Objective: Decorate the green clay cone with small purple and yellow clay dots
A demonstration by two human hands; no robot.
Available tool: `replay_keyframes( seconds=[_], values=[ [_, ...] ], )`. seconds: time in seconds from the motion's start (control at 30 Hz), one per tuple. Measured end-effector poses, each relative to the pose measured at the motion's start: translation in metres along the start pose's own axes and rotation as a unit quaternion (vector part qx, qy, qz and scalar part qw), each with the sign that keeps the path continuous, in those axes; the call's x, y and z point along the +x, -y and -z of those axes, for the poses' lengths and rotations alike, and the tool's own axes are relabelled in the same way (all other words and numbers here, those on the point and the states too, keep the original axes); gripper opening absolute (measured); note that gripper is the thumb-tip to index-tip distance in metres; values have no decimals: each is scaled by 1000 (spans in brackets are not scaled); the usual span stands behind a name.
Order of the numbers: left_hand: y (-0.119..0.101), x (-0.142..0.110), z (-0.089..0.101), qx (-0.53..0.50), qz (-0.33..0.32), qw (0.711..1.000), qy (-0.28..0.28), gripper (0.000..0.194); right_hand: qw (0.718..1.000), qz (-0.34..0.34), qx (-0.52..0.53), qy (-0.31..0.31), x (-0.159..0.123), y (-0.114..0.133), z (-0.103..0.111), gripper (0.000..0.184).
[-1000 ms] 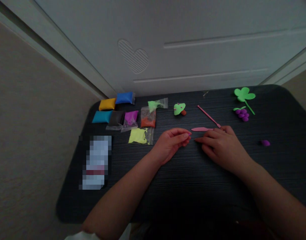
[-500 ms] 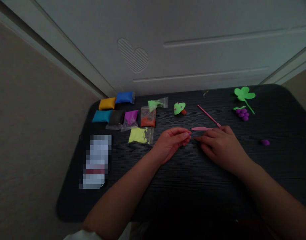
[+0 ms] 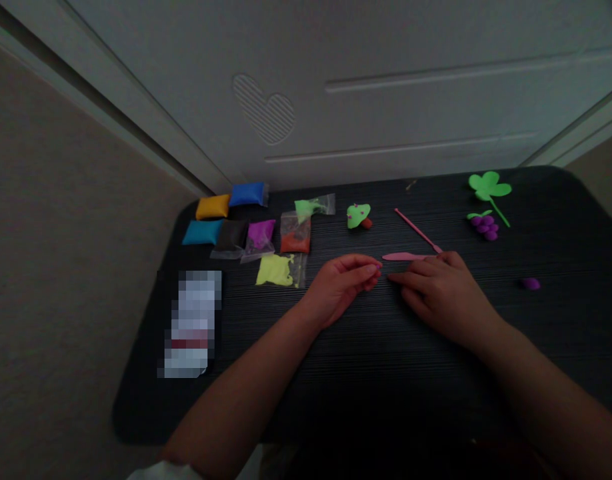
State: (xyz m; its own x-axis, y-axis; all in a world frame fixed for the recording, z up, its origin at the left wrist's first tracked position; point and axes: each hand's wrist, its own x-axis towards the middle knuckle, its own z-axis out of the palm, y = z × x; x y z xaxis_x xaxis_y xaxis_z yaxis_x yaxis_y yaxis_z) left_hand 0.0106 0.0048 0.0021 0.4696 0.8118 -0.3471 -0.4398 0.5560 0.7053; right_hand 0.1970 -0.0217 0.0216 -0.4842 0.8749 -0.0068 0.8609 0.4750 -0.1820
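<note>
My left hand is closed in a pinch above the table, a tiny bit of purple clay showing between thumb and forefinger. Just to its right, my right hand lies palm down on the dark table with the index finger stretched out and the others loosely bent. Its fingers partly cover a pink plastic clay knife. A thin pink modelling stick slants down to that same hand. Behind my left hand lies a green-capped clay mushroom with small pink dots and a brown stem.
Bags of coloured clay lie at the left, among them a yellow bag, a purple bag and a blue bag. A blurred-out phone is nearer. To the right are a green clover, clay grapes and a purple lump.
Both hands hold nearly the same pose and place. The view has shifted very slightly; nothing on the table has been moved.
</note>
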Motion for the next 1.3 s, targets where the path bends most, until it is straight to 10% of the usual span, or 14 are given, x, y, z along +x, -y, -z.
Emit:
replay_keyframes(
  seconds=[0.77,1.3],
  values=[
    [0,-1,1,-4,-3,1000,7,8,990,-95,-29,-95,6,-27,-10,22],
    [-2,0,4,-30,6,1000,8,10,997,-18,13,-71,4,-15,-8,17]
  ],
)
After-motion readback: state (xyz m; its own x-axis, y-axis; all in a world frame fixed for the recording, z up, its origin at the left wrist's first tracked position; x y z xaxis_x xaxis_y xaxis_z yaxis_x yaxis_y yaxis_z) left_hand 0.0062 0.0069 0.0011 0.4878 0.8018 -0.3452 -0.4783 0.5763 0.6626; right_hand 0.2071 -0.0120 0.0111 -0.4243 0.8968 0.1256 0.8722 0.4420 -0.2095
